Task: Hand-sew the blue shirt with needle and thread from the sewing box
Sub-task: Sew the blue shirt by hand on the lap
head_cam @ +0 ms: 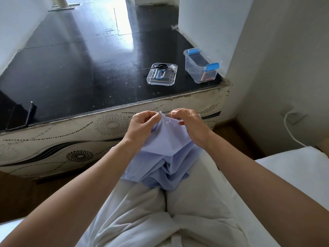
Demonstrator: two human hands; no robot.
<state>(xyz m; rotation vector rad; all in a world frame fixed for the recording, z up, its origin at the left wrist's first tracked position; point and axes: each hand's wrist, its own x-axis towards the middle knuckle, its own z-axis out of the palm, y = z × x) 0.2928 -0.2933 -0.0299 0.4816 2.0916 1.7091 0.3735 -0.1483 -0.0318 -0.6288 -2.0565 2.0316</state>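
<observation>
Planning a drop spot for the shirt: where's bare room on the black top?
Wide bare patch between phone and lid, running back to the far end. Narrow strip between lid and front edge. Crowded right corner: lid, box close together.

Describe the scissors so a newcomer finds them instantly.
Look at the black tabletop straight ahead. Near its right end, left of the clear box, lies a clear lid. The scissors rest across its far edge: black handles, blades pointing left.
</observation>
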